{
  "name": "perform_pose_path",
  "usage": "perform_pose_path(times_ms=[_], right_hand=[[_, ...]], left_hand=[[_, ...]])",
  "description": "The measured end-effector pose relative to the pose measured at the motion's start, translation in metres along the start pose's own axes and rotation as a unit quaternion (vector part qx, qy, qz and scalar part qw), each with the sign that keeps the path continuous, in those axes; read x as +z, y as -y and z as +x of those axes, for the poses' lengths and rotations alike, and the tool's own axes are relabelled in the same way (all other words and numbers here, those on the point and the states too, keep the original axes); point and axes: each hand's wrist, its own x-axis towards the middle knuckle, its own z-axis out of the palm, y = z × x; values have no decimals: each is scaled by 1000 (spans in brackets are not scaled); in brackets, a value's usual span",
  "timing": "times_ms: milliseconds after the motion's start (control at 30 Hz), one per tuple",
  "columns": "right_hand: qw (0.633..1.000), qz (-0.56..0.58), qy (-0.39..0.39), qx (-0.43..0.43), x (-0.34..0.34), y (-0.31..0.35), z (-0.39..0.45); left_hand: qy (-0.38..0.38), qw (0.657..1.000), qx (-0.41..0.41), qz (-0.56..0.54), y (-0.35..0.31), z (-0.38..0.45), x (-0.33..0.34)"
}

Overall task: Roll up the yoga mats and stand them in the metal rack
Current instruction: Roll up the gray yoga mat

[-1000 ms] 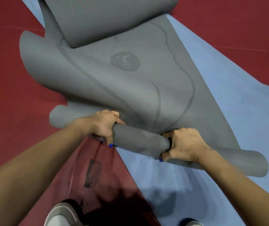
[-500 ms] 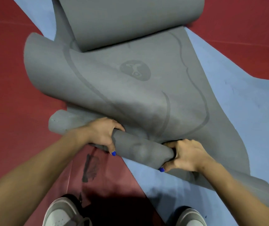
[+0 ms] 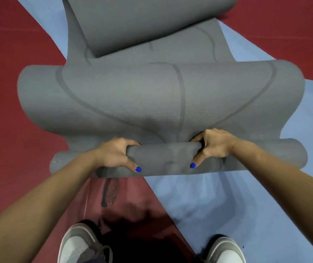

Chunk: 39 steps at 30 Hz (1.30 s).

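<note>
The grey yoga mat point(image 3: 161, 103) lies on the floor, its rolled end crosswise, left to right; left hand point(image 3: 116, 154) and right hand point(image 3: 211, 147) both grip it (unrolled length lies ahead, buckled).

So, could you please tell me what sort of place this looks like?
Probably a gym or yoga studio: a grey yoga mat lies half rolled, gripped by both hands, on a red floor painted with blue court-style sections.
</note>
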Motion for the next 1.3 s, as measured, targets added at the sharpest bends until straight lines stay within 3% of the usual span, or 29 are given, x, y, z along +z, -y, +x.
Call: perform_pose_path(times_ms=[133, 267, 367, 533, 667, 733, 800, 900, 1100, 1167, 1300], right_hand=[[1000, 1, -22, -1, 8, -1, -9], [996, -59, -72, 3, 32, 1, -33], [987, -95, -127, -4, 54, 4, -51], [978, -89, -188, -25, 79, 0, -61], [963, -97, -250, -32, 98, -4, -61], [951, -107, -287, -43, 101, -7, -59], [958, -109, -262, -45, 95, -6, -59], [979, -75, -184, -44, 81, -8, -53], [992, -41, -99, -67, 58, -15, -35], [978, -111, -145, -100, 62, -20, -37], [918, -109, -368, -101, 103, -25, -53]], left_hand=[[4, 1000, 7, 20, -1, 0, 3], [-54, 985, 24, 160, -4, -14, 20], [-92, 974, 39, 203, -5, -27, 37], [-162, 965, 62, 198, 2, -45, 60], [-261, 927, 119, 243, 14, -50, 79], [-319, 901, 107, 274, 13, -54, 96], [-364, 882, 76, 290, 3, -59, 123], [-364, 886, 70, 279, -10, -59, 161], [-338, 895, 19, 291, -12, -32, 145], [-348, 889, 28, 297, -10, -31, 148], [-359, 881, 33, 305, -15, -22, 127]])
